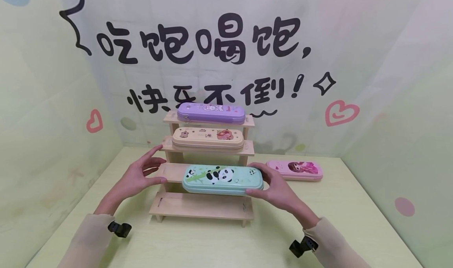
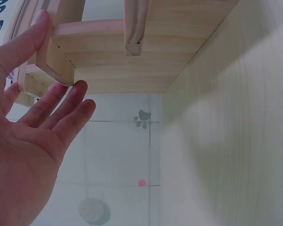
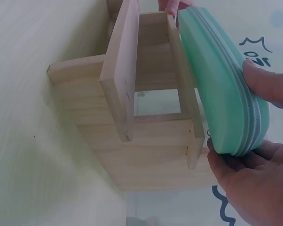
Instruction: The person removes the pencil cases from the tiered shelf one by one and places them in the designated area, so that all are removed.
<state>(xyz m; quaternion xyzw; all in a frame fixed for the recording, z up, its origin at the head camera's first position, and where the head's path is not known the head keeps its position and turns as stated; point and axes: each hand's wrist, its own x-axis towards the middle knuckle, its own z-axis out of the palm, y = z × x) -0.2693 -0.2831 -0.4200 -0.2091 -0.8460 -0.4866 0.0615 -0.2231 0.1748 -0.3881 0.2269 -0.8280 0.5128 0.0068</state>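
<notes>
My right hand (image 1: 274,187) grips the right end of a mint-green zipped pencil case (image 1: 223,180) with a panda print, thumb along the near side and fingers behind. The case lies over the second step up of a stepped wooden stand (image 1: 201,205). In the right wrist view, a narrow gap shows between the case's underside and the board. My left hand (image 1: 138,173) is at the stand's left end, its fairly straight fingers and thumb touching the board ends. On the upper steps sit a cream pencil case (image 1: 208,138) and, highest, a purple pencil case (image 1: 211,113).
A pink pencil case (image 1: 295,170) with a doll picture lies on the pale table (image 1: 301,228), right of the stand. The bottom step is bare. Behind hangs a printed cloth (image 1: 212,8) with large black characters, and pale sheets flank both sides.
</notes>
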